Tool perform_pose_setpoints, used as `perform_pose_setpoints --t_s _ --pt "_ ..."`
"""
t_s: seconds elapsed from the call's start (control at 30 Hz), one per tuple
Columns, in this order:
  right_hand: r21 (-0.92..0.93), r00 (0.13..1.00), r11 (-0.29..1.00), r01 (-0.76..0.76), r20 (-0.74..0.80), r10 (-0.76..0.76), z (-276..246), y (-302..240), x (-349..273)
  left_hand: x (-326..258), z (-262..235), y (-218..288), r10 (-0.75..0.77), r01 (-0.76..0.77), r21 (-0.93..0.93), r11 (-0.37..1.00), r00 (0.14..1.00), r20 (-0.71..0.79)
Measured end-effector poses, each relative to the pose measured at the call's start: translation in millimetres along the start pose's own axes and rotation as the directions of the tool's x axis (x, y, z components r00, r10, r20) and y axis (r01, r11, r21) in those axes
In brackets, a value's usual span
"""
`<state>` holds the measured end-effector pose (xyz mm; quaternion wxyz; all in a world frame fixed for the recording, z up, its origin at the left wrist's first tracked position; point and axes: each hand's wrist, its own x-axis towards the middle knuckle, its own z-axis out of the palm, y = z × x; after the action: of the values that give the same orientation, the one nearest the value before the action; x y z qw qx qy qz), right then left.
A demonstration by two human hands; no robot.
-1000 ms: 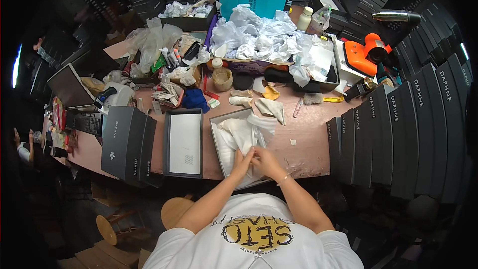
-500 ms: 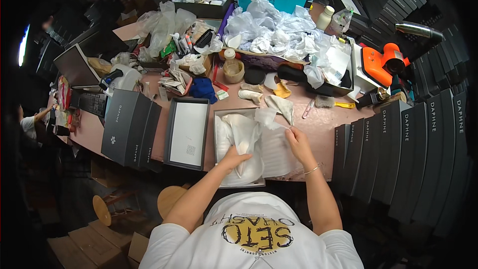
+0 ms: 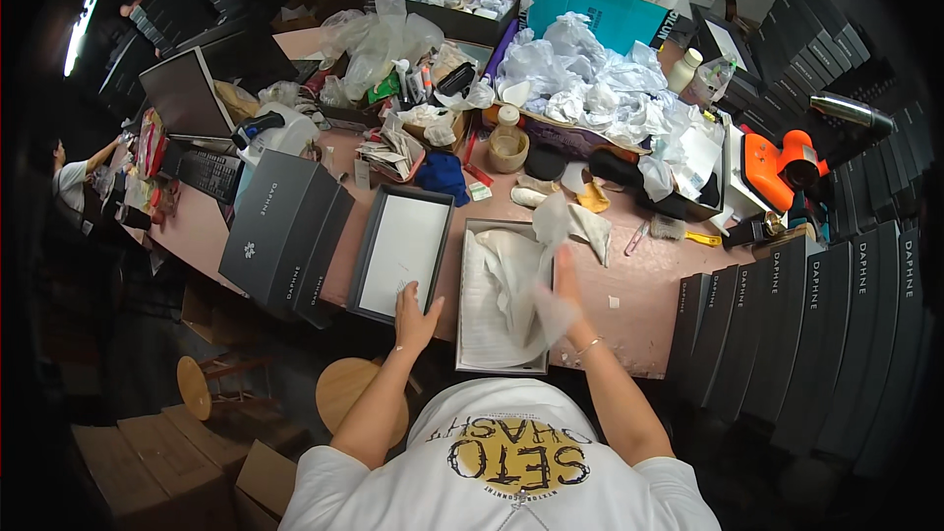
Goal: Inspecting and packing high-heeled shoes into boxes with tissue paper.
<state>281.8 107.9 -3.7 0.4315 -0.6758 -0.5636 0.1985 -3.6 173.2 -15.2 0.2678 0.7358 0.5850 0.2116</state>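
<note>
Open box [image 3: 501, 370]: resting on the pink table [image 3: 644, 334] before the person, a white-wrapped bundle [image 3: 503, 270] lying inside.
Thin sheet [image 3: 553, 224]: rising along the box's right side.
Right hand [image 3: 568, 290]: meeting that sheet, blurring; I'm not managing to tell whether it's gripping.
Left hand [image 3: 417, 317]: holding nothing, spreading its fingers at the dark-rimmed tray [image 3: 405, 246] beside the box.
Farther out: crumpled paper [image 3: 580, 69] heaping up behind, dark boxes [image 3: 787, 334] lining the right.
</note>
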Motion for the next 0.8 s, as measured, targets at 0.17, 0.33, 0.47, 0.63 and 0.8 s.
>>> perform_pose_setpoints --t_s 0.17,0.33,0.47,0.63,0.8 --pt "-0.512 0.781 0.785 0.348 0.622 0.059 42.7 -63.9 -2.7 2.9 -6.9 -46.2 -0.047 0.005 0.135 0.991 0.949 0.310" --pt "-0.497 0.859 0.835 0.237 0.508 0.058 22.4 -42.7 -20.9 -7.7 -128.1 42.7 0.017 0.102 -0.543 0.834 0.978 0.210" --pt "0.420 0.918 0.827 -0.374 0.294 0.266 15.3 -25.1 -10.5 -37.9 -148.3 95.8 0.182 0.152 -0.862 0.483 0.946 0.269" --pt "0.640 0.745 0.462 -0.614 0.276 0.607 -79.3 -63.1 -20.7 -28.3 -59.7 98.9 0.293 0.325 -0.732 0.599 0.762 0.577" --pt "0.104 0.760 0.753 -0.650 0.117 0.640 -36.5 -10.8 -61.1 -36.7 -18.2 52.8 0.192 -0.013 -0.415 0.910 0.899 0.394"
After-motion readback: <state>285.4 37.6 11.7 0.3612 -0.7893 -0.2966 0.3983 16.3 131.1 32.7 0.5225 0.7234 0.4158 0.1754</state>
